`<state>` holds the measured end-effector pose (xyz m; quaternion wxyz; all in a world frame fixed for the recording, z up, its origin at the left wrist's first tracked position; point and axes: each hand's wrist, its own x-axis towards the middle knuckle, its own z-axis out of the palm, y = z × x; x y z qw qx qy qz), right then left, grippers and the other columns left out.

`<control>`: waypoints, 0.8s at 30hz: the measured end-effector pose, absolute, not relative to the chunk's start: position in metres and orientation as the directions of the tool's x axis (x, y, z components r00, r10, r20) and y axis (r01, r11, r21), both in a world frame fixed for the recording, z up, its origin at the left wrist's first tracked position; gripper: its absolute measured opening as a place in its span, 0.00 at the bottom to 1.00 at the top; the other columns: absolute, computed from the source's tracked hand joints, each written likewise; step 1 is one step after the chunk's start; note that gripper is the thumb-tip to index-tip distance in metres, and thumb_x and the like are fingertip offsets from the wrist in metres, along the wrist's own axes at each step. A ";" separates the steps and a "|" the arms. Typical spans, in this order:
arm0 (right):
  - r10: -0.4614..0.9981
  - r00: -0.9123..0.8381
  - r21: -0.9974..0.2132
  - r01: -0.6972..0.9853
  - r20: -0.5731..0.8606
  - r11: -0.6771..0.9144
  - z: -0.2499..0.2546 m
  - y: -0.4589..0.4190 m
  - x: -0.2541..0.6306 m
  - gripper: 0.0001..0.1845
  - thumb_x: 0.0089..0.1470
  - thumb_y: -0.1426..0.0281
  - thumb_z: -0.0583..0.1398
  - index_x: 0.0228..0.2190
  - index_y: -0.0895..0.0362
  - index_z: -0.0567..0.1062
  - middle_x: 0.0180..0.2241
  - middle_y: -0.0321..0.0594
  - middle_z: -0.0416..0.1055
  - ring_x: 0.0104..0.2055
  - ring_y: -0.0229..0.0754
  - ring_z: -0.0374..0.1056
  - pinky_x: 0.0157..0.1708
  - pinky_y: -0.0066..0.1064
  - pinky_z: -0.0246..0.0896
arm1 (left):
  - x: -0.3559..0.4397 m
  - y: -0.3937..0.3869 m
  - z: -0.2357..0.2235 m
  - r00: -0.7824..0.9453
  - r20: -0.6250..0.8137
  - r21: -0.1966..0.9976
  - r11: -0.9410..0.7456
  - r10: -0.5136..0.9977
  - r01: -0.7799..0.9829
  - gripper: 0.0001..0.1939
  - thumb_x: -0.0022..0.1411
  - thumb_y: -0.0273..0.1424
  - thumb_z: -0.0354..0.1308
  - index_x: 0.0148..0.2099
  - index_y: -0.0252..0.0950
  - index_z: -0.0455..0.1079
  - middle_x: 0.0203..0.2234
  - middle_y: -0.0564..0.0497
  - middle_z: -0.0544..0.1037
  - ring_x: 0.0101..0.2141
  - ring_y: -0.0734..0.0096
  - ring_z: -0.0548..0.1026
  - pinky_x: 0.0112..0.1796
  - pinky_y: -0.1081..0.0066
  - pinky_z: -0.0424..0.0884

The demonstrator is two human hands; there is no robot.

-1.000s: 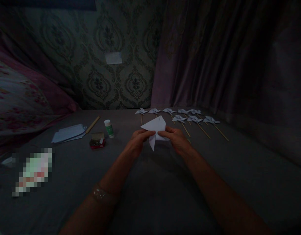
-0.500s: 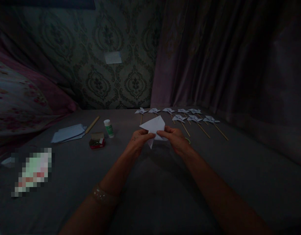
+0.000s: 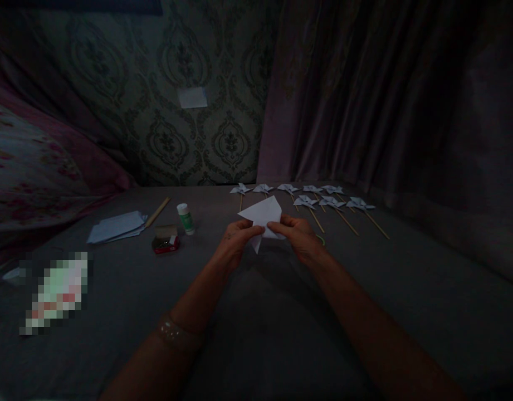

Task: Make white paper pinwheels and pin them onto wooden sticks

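Both my hands hold one folded white paper sheet (image 3: pixel 263 216) above a grey bed cover. My left hand (image 3: pixel 235 240) pinches its left part and my right hand (image 3: pixel 297 236) pinches its right part, fingers closed on it. A pointed flap of the paper hangs down between the thumbs. Behind the paper, several finished white paper pinwheels (image 3: pixel 318 199) on wooden sticks lie in two rows.
To the left lie a stack of white paper sheets (image 3: pixel 116 226), a wooden stick (image 3: pixel 157 212), a small white glue bottle (image 3: pixel 185 218) and an open red box of pins (image 3: pixel 166 240). A flowered pillow (image 3: pixel 34 172) rises at the far left. A curtain (image 3: pixel 385 111) hangs on the right.
My hands have drawn closer together on the paper, and the hanging flap has grown shorter. Everything else lies as before.
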<state>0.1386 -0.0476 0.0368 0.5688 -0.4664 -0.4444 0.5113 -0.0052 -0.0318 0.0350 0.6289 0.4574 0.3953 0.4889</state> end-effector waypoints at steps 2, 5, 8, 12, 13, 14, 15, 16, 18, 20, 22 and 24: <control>0.996 0.084 -0.985 -0.166 0.029 0.042 0.037 -0.048 0.139 0.12 0.32 0.67 0.68 0.25 0.57 0.78 0.30 0.39 0.77 0.33 0.41 0.71 0.36 0.33 0.62 | -0.005 -0.032 0.035 0.200 -0.056 0.963 0.105 0.978 -0.247 0.09 0.38 0.28 0.67 0.26 0.31 0.75 0.21 0.49 0.78 0.21 0.72 0.72 0.26 0.72 0.66; 0.996 0.084 -0.985 -0.166 0.027 0.041 0.038 -0.049 0.138 0.12 0.32 0.66 0.68 0.25 0.57 0.78 0.29 0.38 0.77 0.32 0.41 0.70 0.35 0.33 0.61 | -0.006 -0.032 0.036 0.200 -0.057 0.965 0.105 0.978 -0.240 0.08 0.39 0.29 0.66 0.26 0.32 0.74 0.21 0.49 0.78 0.21 0.72 0.72 0.26 0.72 0.66; 0.996 0.082 -0.987 -0.154 0.026 0.039 0.038 -0.049 0.138 0.12 0.33 0.65 0.68 0.25 0.56 0.78 0.28 0.37 0.76 0.31 0.41 0.70 0.34 0.33 0.61 | -0.006 -0.033 0.038 0.212 -0.065 0.964 0.116 0.975 -0.239 0.08 0.39 0.29 0.66 0.27 0.32 0.75 0.22 0.49 0.78 0.22 0.72 0.72 0.27 0.71 0.66; 0.995 0.087 -0.989 -0.136 0.041 0.053 0.037 -0.049 0.138 0.12 0.33 0.65 0.67 0.25 0.56 0.78 0.29 0.38 0.76 0.31 0.41 0.70 0.33 0.32 0.61 | -0.006 -0.033 0.038 0.202 -0.060 0.964 0.109 0.978 -0.243 0.07 0.39 0.29 0.66 0.25 0.33 0.74 0.21 0.50 0.77 0.21 0.72 0.71 0.26 0.72 0.65; 0.995 0.086 -0.989 -0.134 0.043 0.055 0.037 -0.049 0.138 0.12 0.33 0.65 0.67 0.25 0.56 0.78 0.29 0.38 0.77 0.31 0.41 0.70 0.33 0.32 0.61 | -0.006 -0.033 0.037 0.198 -0.055 0.964 0.104 0.979 -0.245 0.07 0.39 0.29 0.66 0.25 0.32 0.74 0.21 0.50 0.77 0.21 0.72 0.71 0.26 0.72 0.65; 0.995 0.086 -0.990 -0.131 0.045 0.056 0.037 -0.049 0.137 0.12 0.33 0.65 0.67 0.25 0.56 0.78 0.29 0.38 0.77 0.31 0.40 0.70 0.33 0.32 0.61 | -0.006 -0.033 0.037 0.195 -0.049 0.965 0.097 0.980 -0.245 0.07 0.39 0.29 0.66 0.25 0.32 0.74 0.21 0.50 0.77 0.21 0.72 0.72 0.27 0.72 0.65; 0.995 0.085 -0.991 -0.125 0.046 0.056 0.037 -0.049 0.137 0.12 0.34 0.64 0.67 0.25 0.56 0.78 0.29 0.38 0.77 0.31 0.40 0.69 0.33 0.32 0.61 | -0.006 -0.033 0.037 0.190 -0.043 0.966 0.090 0.981 -0.244 0.07 0.39 0.29 0.66 0.25 0.32 0.74 0.21 0.50 0.77 0.22 0.72 0.72 0.27 0.72 0.66; 0.995 0.086 -0.991 -0.118 0.047 0.057 0.037 -0.049 0.137 0.12 0.34 0.64 0.67 0.25 0.57 0.78 0.28 0.38 0.76 0.30 0.40 0.69 0.33 0.32 0.61 | -0.005 -0.033 0.037 0.185 -0.040 0.967 0.085 0.982 -0.242 0.08 0.39 0.29 0.66 0.25 0.32 0.74 0.21 0.50 0.77 0.22 0.72 0.72 0.27 0.72 0.66; 0.994 0.091 -0.992 -0.109 0.055 0.065 0.037 -0.049 0.136 0.12 0.34 0.64 0.67 0.25 0.57 0.78 0.27 0.37 0.76 0.29 0.39 0.68 0.33 0.32 0.60 | -0.005 -0.033 0.037 0.172 -0.039 0.969 0.079 0.984 -0.234 0.07 0.39 0.29 0.65 0.25 0.32 0.74 0.21 0.50 0.77 0.22 0.71 0.72 0.27 0.71 0.66; 0.995 0.082 -0.991 -0.121 0.050 0.060 0.036 -0.050 0.134 0.12 0.34 0.64 0.67 0.24 0.57 0.78 0.27 0.37 0.76 0.28 0.38 0.68 0.33 0.31 0.59 | -0.005 -0.034 0.038 0.157 -0.045 0.971 0.080 0.987 -0.226 0.07 0.39 0.29 0.65 0.24 0.32 0.74 0.20 0.50 0.77 0.21 0.71 0.71 0.27 0.71 0.65; 0.997 0.069 -0.989 -0.141 0.041 0.051 0.036 -0.050 0.133 0.12 0.34 0.64 0.67 0.24 0.57 0.78 0.27 0.37 0.75 0.28 0.38 0.67 0.32 0.31 0.59 | -0.005 -0.034 0.038 0.144 -0.040 0.972 0.072 0.989 -0.223 0.06 0.39 0.29 0.65 0.24 0.32 0.73 0.19 0.50 0.76 0.21 0.72 0.71 0.26 0.72 0.65; 0.998 0.059 -0.988 -0.150 0.031 0.040 0.035 -0.050 0.133 0.11 0.34 0.64 0.67 0.24 0.57 0.78 0.27 0.37 0.75 0.28 0.38 0.67 0.32 0.32 0.59 | -0.005 -0.034 0.038 0.136 -0.027 0.972 0.058 0.990 -0.227 0.07 0.38 0.29 0.65 0.24 0.32 0.74 0.19 0.51 0.76 0.21 0.72 0.71 0.27 0.72 0.65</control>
